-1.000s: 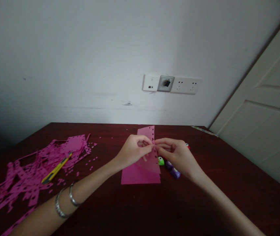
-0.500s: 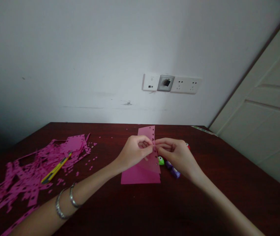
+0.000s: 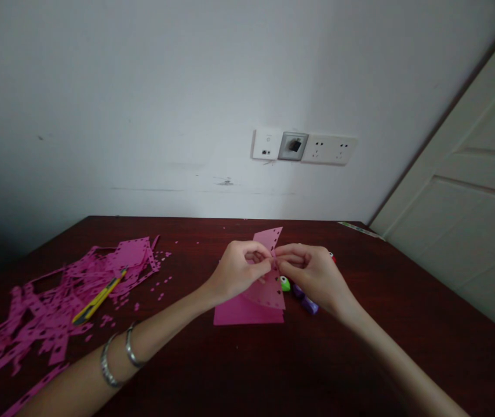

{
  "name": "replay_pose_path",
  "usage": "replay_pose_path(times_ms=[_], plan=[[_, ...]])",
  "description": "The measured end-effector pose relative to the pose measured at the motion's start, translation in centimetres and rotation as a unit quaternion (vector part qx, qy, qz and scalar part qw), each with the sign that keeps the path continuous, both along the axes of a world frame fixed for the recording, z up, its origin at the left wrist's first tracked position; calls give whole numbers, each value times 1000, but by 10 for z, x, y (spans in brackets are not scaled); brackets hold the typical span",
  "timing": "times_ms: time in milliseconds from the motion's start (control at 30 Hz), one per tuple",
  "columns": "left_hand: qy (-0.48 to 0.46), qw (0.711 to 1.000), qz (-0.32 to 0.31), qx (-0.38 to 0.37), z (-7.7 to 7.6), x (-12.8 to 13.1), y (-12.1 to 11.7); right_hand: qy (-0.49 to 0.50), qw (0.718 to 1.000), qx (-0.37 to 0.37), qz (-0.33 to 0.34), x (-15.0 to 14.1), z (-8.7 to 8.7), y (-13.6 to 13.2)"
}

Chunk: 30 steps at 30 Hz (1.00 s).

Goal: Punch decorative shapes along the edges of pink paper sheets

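Fingertips drawn together, the left hand point(image 3: 236, 269) and right hand point(image 3: 317, 272) pinch the hole-edged pink sheet point(image 3: 270, 294), raised above the dark reddish tabletop point(image 3: 213, 370). The step looks like working that edge; the next move probably calls for a light, steady pinch. Leftward, a yellow utility knife point(image 3: 99, 297) lies on pink paper scraps point(image 3: 51, 313); behind stands a white wall point(image 3: 164, 104) with sockets point(image 3: 328, 150).

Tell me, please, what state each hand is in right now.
Left hand: closed, pinching the raised pink sheet near its hole-punched edge.
Right hand: closed, fingertips pinched on that same edge.
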<state>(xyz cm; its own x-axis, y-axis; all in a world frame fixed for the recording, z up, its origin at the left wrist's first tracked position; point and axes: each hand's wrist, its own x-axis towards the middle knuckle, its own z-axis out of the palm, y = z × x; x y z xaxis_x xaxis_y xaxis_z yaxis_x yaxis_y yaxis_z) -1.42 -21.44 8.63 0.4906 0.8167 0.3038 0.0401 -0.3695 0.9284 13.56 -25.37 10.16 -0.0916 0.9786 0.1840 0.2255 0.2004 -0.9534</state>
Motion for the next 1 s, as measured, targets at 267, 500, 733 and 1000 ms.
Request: replay_pose_path(times_ms=[267,500,733,1000], plan=[[-10,1000,-2,-24,-3,1,2,-4,1000,4,-7,2,-4,2],[-21,998,-23,-62,2,0,5,-8,1000,-20,-6,11,2,5],[244,965,-24,-96,24,-91,81,-80,996,6,-41,39,12,9],[205,966,147,-52,-35,-196,140,-65,997,3,-50,47,18,11]])
